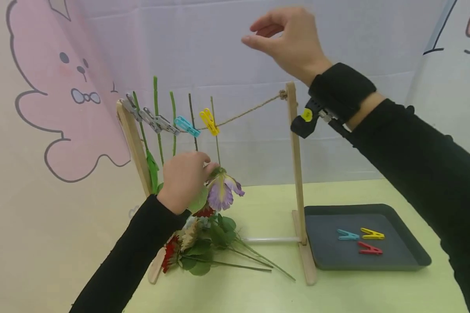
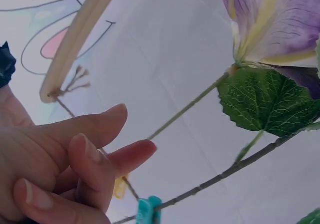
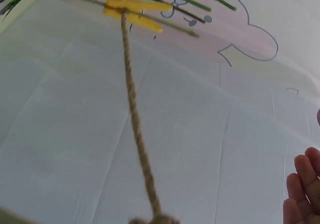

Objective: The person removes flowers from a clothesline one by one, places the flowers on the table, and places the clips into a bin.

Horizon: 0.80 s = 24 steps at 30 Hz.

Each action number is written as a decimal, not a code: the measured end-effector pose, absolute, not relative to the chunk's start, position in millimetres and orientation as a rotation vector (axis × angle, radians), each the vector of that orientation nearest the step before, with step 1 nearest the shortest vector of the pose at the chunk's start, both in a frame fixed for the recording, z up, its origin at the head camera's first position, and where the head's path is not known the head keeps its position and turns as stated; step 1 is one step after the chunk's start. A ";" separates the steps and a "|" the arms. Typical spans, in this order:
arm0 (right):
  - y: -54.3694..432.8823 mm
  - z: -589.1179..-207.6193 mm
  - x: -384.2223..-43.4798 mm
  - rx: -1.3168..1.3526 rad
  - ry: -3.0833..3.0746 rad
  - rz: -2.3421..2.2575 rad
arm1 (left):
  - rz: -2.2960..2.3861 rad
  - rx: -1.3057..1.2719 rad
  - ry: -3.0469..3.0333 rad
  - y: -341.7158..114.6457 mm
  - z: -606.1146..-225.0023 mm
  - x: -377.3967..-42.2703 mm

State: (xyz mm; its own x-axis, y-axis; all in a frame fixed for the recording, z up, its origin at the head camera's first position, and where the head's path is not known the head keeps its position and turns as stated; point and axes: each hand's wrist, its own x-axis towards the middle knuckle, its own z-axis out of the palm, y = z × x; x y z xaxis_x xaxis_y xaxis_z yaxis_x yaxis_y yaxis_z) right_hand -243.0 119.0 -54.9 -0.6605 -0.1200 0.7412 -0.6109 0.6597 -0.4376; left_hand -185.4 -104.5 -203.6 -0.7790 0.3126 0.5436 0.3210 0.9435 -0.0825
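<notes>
on my feed the purple flower [image 1: 221, 194] hangs head-down from the rope [image 3: 133, 104], its stem [image 2: 191, 104] in a yellow clothespin [image 1: 209, 121]. i see the left hand [image 1: 185, 179] just beside it, fingers loosely bent, empty; i cannot tell whether it touches. the right hand [image 1: 293, 43] hovers higher, relaxed, empty. a tray [image 1: 330, 254] lies beside the wooden frame [image 1: 298, 174].

Pink cartoon animal [image 1: 62, 134] on pale backdrop [image 1: 203, 48] — yellow-green tabletop [image 1: 250, 295] below
</notes>
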 end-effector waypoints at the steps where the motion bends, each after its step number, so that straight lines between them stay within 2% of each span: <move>1: 111.5 -53.6 -241.8 0.582 -2.212 0.873 | -0.048 -0.431 -2.523 -105.3 -203.1 -187.1; 11: 61.7 -65.4 -241.5 0.665 -2.687 0.800 | -0.227 -0.251 -2.673 -104.0 -213.7 -209.2; 24: 34.2 -98.1 -253.6 0.784 -2.759 0.890 | -0.457 -0.271 -2.703 -100.0 -225.1 -225.0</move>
State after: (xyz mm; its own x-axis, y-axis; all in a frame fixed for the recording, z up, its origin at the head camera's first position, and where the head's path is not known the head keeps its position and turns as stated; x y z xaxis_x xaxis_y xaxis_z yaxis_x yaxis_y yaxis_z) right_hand -253.6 34.2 -98.1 -0.8546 -0.4368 0.2809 -0.5186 0.6895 -0.5057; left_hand -225.0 -100.0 -225.1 -0.9075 0.1234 0.4016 0.2486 0.9283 0.2766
